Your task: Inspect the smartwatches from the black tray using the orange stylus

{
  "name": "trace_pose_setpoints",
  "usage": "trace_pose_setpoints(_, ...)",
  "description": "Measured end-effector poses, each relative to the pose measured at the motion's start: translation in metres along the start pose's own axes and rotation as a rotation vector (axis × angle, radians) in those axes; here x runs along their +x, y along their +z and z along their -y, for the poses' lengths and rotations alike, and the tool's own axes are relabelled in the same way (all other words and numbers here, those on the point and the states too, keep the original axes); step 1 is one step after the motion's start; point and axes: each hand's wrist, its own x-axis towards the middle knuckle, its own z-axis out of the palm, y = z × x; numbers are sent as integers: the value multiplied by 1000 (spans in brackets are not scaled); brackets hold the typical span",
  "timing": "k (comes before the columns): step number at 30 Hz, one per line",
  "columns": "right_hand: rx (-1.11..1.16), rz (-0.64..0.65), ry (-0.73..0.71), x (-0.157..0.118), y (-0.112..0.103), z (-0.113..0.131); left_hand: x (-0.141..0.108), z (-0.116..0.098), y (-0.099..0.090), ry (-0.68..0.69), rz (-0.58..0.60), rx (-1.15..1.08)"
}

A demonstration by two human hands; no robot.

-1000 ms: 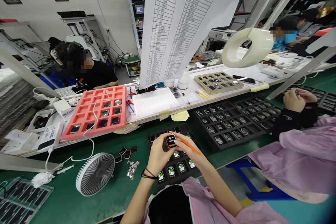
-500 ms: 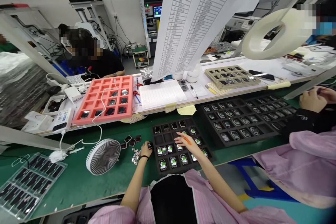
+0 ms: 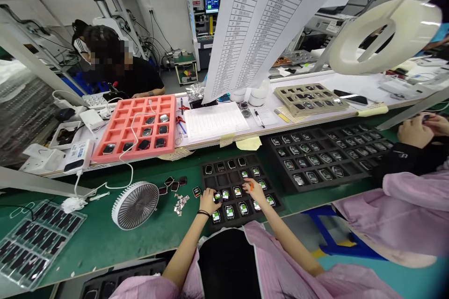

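Observation:
A black foam tray (image 3: 210,181) of square watch cases with lit green-and-white screens lies in front of me. My left hand (image 3: 209,202) is over the tray's left edge, its fingers closed on a watch in a left-hand slot. My right hand (image 3: 256,190) is above the tray's middle right, fingers curled, with a small orange item (image 3: 251,187) at them. One lit watch (image 3: 197,192) rests on the green mat just left of the tray. Beside it are small silvery pieces (image 3: 181,204) and several dark watch parts (image 3: 169,181).
A small round fan (image 3: 136,205) stands left of the parts. On the shelf ahead sit a pink tray (image 3: 140,128) and papers. A larger black tray (image 3: 315,156) lies right, near another person's hands (image 3: 416,131). Hanging sheets (image 3: 259,18) and a tape roll (image 3: 382,37) block the upper view.
My left hand has let go of the watch on the mat and moved right onto the tray. My right hand's fingers have curled in. The view has shifted slightly.

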Motion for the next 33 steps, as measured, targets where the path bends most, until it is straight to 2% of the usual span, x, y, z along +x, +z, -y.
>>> trace_pose_setpoints(5,71,45,-23,-3,5,15,4,-8,-11,24,-50,-168)
trace_pose_setpoints(9,186,197,-50,-29,25,44,-2,-34,-25,57,-52,-388)
trace_pose_setpoints(13,304,303,-137,-57,31,89,-14,-74,-57,158,-65,-567)
trace_pose_setpoints(17,392,392,-219,-74,19,135,-33,-112,-99,283,-128,-668)
trace_pose_setpoints(21,437,400,-276,-88,8,165,-49,-134,-127,379,-256,-604)
trace_pose_setpoints(24,480,372,-278,-96,7,175,-55,-141,-134,408,-377,-495)
trace_pose_setpoints(26,530,359,-261,-98,7,177,-57,-143,-135,412,-403,-491)
trace_pose_setpoints(33,560,316,-250,-100,11,174,-60,-145,-132,276,-261,-621)
